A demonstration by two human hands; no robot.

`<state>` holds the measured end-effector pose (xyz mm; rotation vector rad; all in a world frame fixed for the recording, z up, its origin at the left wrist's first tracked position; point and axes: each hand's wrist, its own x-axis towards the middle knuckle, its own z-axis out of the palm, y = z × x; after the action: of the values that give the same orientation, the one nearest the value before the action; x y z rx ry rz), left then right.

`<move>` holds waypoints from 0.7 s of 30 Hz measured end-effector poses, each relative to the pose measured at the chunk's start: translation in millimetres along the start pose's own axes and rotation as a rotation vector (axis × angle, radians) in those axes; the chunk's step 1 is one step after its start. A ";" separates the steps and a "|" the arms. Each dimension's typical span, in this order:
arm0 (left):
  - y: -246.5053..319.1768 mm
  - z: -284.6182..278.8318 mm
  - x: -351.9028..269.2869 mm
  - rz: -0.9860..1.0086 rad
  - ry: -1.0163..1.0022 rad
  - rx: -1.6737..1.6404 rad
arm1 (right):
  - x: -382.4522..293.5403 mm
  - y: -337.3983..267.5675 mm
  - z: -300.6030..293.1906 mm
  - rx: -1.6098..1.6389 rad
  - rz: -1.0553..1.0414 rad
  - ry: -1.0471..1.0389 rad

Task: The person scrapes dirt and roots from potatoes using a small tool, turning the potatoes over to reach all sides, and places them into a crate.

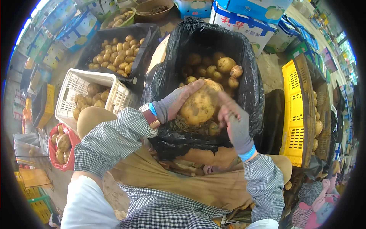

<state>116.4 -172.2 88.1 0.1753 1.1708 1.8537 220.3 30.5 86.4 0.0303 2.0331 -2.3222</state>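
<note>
My left hand [178, 98], in a grey fingerless glove, grips a very large, dirt-caked potato [198, 107] from its left and upper side. At the potato's right side is my right hand [236, 121], gloved alike and blurred by motion. Its index finger reaches toward the potato's edge and the other fingers are bent; whether it touches the skin is unclear, and nothing shows within it. Both hands are over a crate lined with black plastic [248, 68]. Smaller potatoes [226, 65] and loose soil lie inside that lining, partly hidden by the large potato.
Left are a white plastic crate [85, 75] of potatoes, a black-lined crate [83, 58] of small potatoes and a red bag [75, 140] of potatoes. A yellow crate [294, 114] stands right. Printed cardboard boxes [243, 27] are stacked behind. My knees flank the middle crate.
</note>
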 end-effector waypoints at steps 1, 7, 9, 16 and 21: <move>0.0 0.2 0.0 -0.002 0.011 0.006 | 4.1 -0.4 -1.0 0.010 -0.065 0.085; 3.6 8.3 -0.7 0.003 0.093 -0.031 | -0.7 4.7 5.0 -0.033 -0.014 0.009; -1.9 -1.1 5.1 0.020 0.088 -0.071 | -8.3 1.2 11.8 -0.017 0.053 -0.068; -9.0 7.9 9.8 0.105 0.287 0.136 | -5.5 9.6 20.9 -0.162 -0.120 0.017; -6.2 4.6 20.6 -0.012 0.166 -0.249 | -2.8 19.3 9.9 -0.345 -0.409 -0.026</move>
<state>110.8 -153.0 79.2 -0.1273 1.0356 2.0138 224.3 18.3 68.7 -0.4685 2.5964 -2.1005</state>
